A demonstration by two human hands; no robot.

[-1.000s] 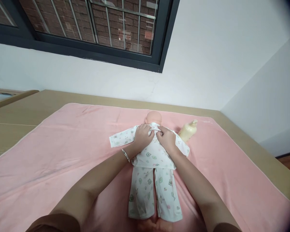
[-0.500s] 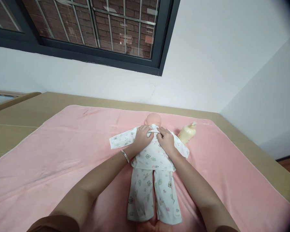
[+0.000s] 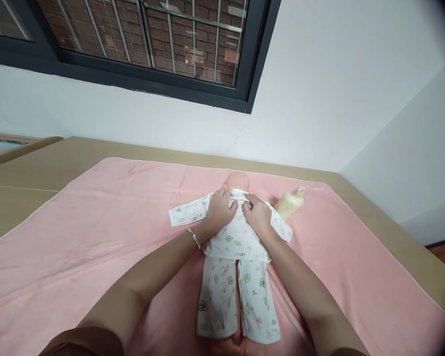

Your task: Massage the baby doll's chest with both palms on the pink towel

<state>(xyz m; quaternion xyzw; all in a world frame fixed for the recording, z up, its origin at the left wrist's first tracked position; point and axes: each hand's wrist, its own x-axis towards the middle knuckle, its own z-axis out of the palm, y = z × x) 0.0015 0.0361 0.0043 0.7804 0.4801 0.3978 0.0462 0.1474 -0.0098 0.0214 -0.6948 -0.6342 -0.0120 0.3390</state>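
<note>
A baby doll [image 3: 238,180] lies on a pink blanket, its head toward the wall. It wears a white printed top [image 3: 233,238] with long sleeves spread to the sides, and matching white trousers [image 3: 217,296]. My left hand [image 3: 222,209] is at the upper left of the top, pinching its cloth just below the neck. On the other side my right hand [image 3: 257,213] pinches the same part of the top, close to the collar. A narrow fold of cloth runs between the fingers of both hands. A silver bangle circles my left wrist.
A pale yellow pump bottle [image 3: 289,202] lies tilted on the blanket beside the doll's right-hand sleeve. The pink blanket [image 3: 96,237] covers most of a wooden surface [image 3: 96,149]. Behind stands a white wall [image 3: 193,126] with a dark-framed barred window [image 3: 155,79].
Both hands stay at the collar with only slight finger movement; the cloth at the neck lies a little flatter. The whole view has shifted slightly.
</note>
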